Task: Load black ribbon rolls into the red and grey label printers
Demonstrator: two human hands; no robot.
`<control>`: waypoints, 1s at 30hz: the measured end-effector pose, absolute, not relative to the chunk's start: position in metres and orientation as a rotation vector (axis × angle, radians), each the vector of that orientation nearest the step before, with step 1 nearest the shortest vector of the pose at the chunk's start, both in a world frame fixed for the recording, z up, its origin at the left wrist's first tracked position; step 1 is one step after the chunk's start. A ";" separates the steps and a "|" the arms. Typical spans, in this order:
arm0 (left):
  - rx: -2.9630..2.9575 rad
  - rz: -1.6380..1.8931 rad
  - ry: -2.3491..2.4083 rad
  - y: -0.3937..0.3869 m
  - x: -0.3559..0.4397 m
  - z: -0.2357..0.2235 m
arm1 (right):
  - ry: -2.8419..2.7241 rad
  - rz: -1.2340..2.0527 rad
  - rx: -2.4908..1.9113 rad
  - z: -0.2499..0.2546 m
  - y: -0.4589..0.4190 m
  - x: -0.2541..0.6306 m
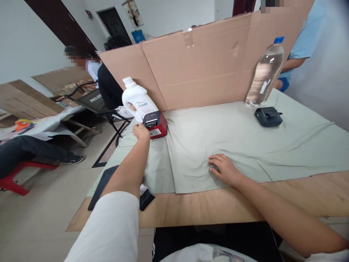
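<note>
My left hand (141, 131) reaches forward, its fingers closed at the near left corner of a red and black box-shaped device (159, 127). Some of those fingertips are hidden. Just behind the device leans a white jug with a handle (141, 100). My right hand (224, 169) rests on the pale green cloth (196, 145), fingers loosely bent and thumb apart. A dark patch shows under its fingers; whether it is shadow or an object, I cannot tell. Farther right sits a small black device (268, 117) in front of a clear bottle with a blue cap (265, 72).
A cardboard panel (201, 69) stands along the table's back. Beneath my left arm lie a dark flat object (101, 187) and a small black item (146, 199). The wooden edge (191, 211) runs in front. Other people sit left and behind the panel at right.
</note>
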State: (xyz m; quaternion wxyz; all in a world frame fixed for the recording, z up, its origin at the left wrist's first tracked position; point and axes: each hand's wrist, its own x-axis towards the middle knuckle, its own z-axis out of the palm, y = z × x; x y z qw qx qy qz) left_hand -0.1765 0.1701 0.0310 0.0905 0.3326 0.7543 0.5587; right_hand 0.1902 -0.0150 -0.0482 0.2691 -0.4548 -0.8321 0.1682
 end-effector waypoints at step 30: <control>1.908 1.146 1.441 0.004 0.013 -0.058 | -1.230 0.112 -2.333 -0.015 0.134 0.380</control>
